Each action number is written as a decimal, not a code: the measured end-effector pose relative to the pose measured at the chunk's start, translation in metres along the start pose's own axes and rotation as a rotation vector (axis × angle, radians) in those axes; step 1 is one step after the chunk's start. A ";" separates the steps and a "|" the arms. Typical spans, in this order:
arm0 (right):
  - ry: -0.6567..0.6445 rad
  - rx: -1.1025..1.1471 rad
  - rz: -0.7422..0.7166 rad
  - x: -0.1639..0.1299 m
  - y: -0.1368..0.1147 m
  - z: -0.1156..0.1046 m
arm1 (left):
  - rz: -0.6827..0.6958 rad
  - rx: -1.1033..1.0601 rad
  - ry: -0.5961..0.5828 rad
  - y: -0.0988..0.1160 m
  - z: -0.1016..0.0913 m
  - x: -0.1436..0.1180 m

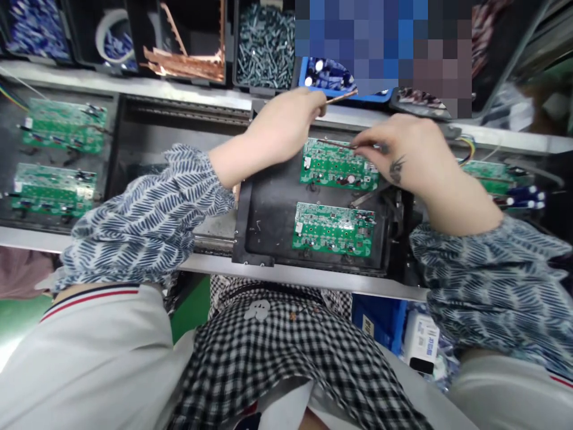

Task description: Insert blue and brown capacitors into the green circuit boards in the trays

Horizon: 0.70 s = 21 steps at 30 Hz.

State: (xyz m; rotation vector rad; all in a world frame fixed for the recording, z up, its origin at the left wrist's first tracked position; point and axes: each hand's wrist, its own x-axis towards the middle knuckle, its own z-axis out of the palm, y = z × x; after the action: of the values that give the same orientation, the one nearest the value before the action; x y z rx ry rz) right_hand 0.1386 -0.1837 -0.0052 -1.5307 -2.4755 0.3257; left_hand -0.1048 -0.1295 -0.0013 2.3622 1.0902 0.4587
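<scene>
Left hand point(286, 122) pinches a copper strip point(341, 97) above the tray's point(268, 215) far edge; right hand point(403, 152) pinches another strip point(335, 143) on the far board point(338, 164).

Two boards point(333, 228) on tray point(268, 215)

Green printed circuit boards point(339, 163) lay on a black rectangular tray point(268, 215); the fabric sleeves point(147, 215) bore a blue-and-white herringbone pattern.

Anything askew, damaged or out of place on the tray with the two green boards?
Nothing stands out. Both boards lie flat and square in the black tray. The left hand pinches a copper strip; the right hand presses another onto the far board.
</scene>
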 end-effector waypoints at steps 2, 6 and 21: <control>-0.071 0.015 0.004 0.002 0.015 0.009 | 0.002 -0.014 0.019 -0.012 -0.002 0.001; -0.112 0.066 -0.017 -0.002 0.021 0.021 | -0.063 -0.085 -0.023 -0.014 -0.007 -0.006; -0.076 -0.031 -0.144 -0.007 0.026 0.029 | -0.176 -0.093 0.002 -0.021 -0.007 -0.007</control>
State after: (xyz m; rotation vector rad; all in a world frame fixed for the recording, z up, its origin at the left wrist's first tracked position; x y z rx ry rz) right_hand 0.1554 -0.1804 -0.0412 -1.3654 -2.6438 0.3279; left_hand -0.1251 -0.1214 -0.0078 2.1634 1.2370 0.4386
